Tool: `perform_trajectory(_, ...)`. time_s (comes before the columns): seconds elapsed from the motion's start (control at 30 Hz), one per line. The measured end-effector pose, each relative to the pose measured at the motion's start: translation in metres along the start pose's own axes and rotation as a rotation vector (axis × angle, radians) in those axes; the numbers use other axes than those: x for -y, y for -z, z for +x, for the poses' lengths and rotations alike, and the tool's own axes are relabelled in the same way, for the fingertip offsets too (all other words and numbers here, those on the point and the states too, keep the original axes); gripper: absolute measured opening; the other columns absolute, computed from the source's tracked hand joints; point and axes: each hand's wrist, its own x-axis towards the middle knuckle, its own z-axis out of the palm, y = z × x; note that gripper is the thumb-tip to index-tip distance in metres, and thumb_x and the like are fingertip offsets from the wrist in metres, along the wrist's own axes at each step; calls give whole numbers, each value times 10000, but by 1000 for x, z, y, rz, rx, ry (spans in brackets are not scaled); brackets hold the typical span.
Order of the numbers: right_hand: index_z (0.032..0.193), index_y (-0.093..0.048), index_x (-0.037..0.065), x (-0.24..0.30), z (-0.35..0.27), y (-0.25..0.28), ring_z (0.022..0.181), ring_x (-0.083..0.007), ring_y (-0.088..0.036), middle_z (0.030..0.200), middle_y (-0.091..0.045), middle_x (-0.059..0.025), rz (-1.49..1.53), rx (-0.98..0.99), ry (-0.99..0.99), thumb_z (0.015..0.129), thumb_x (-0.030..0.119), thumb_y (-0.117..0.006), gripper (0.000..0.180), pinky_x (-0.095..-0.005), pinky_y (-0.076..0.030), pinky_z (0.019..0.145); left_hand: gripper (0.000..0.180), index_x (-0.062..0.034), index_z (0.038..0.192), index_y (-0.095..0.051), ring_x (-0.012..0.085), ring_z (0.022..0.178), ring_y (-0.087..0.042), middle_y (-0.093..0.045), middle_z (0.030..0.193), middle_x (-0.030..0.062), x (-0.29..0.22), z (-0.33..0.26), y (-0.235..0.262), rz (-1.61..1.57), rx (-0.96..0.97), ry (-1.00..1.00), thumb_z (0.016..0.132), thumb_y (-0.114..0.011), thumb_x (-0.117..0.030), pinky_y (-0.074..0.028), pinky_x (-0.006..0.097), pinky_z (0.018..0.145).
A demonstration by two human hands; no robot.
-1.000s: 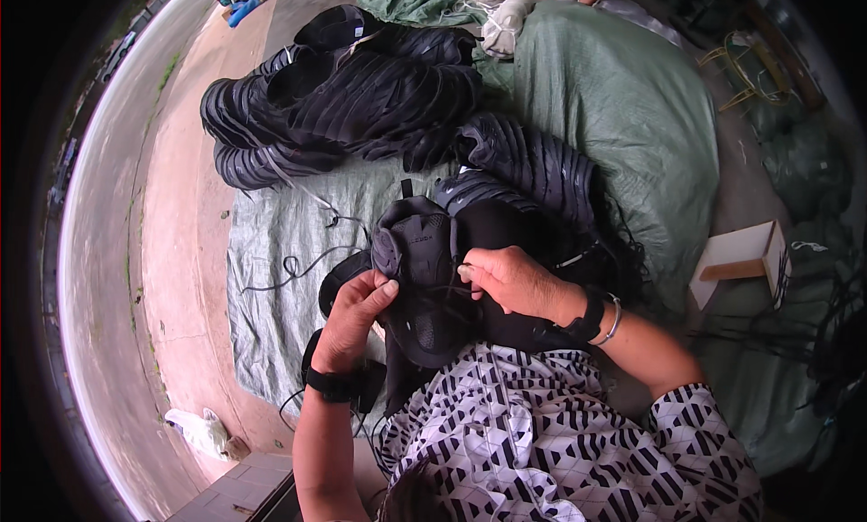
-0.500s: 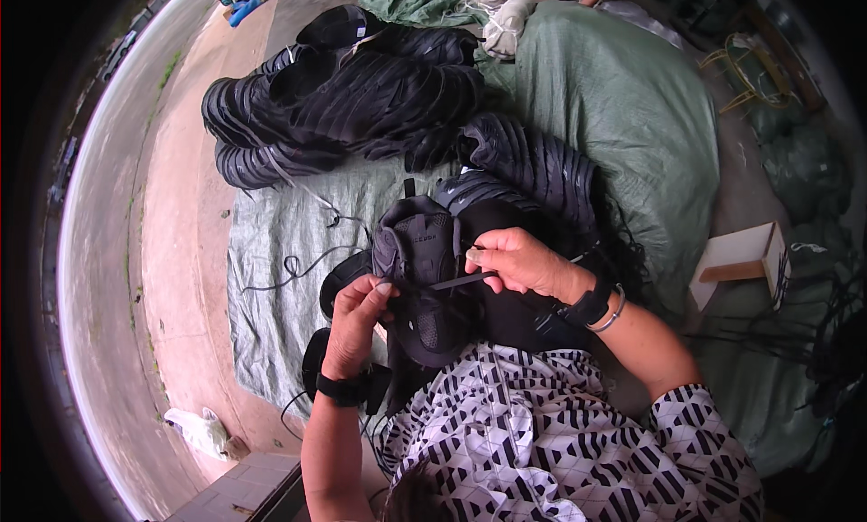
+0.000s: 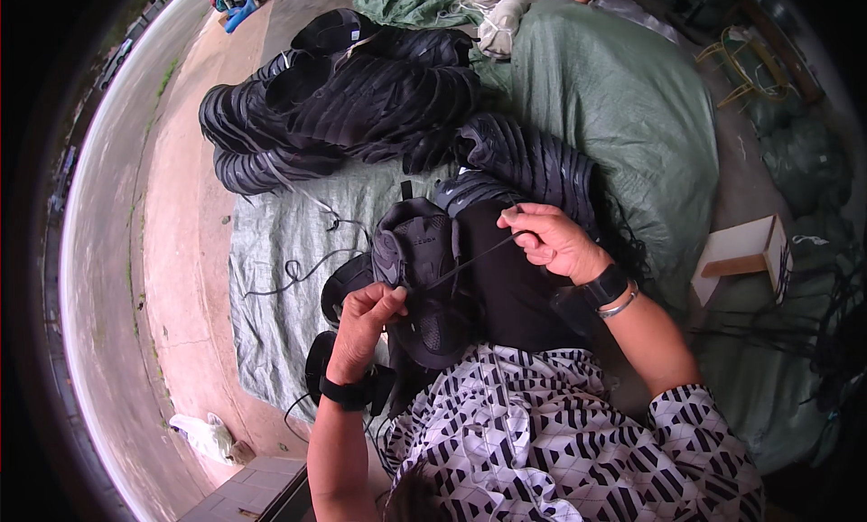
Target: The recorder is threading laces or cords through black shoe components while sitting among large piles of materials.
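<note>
Single head-worn fisheye; faces down; left hand (image 3: 363, 320), right hand (image 3: 558, 242) close below

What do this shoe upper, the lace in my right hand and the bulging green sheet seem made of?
Shoe upper: probably matte synthetic, with mesh-textured toe. Lace: likely textile, a thin dull strand. Green sheet: seemingly woven plastic, slight sheen, creases.

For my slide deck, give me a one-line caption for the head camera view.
Left hand at a black shoe, right hand holding its dark lace taut, stacked uppers beyond.
</note>
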Motion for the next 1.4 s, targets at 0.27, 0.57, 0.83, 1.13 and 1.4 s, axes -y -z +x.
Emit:
perform_trajectory(0.27,947,-572,76,-10,-8,15,480,19,-353,665,-423,79,-75,-28,31,870,114,-625,101,-131,-251,362,190,-36,761,-528,24,601,-402,-473,640,-51,24,3,-18,220,-257,-153,843,-665,-138,-347,199,565)
perform_trajectory(0.57,864,-607,131,21,-13,72,350,-33,-299,538,-426,58,329,-228,157,860,173,-651,61,-190,-231,346,227,-21,1006,-467,163,809,-548,-558,863,90,17,-4,-31,425,-344,-337,857,-634,-65,-446,264,762)
perform_trajectory(0.83,958,-616,-51,0,-48,-44,510,-111,-600,827,-664,-76,-699,-201,363,921,112,-515,196,-232,-471,510,223,-4,929,-476,183,746,-522,-555,805,106,44,-11,-1,418,-313,-263,859,-644,-134,-439,286,720)
perform_trajectory(1.13,994,-603,-52,-48,-49,-72,500,-192,-619,696,-632,-156,-660,56,-58,909,170,-528,249,-292,-493,535,236,-10,863,-488,145,709,-480,-527,757,61,43,-11,0,391,-297,-251,866,-651,-180,-422,270,676)
perform_trajectory(1.4,893,-649,61,-29,-41,-40,717,-231,-651,776,-647,-66,-1347,124,779,792,110,-645,112,-305,-513,629,200,-16,825,-478,159,668,-475,-501,711,65,41,-27,-9,406,-353,-302,880,-622,-143,-411,271,633)
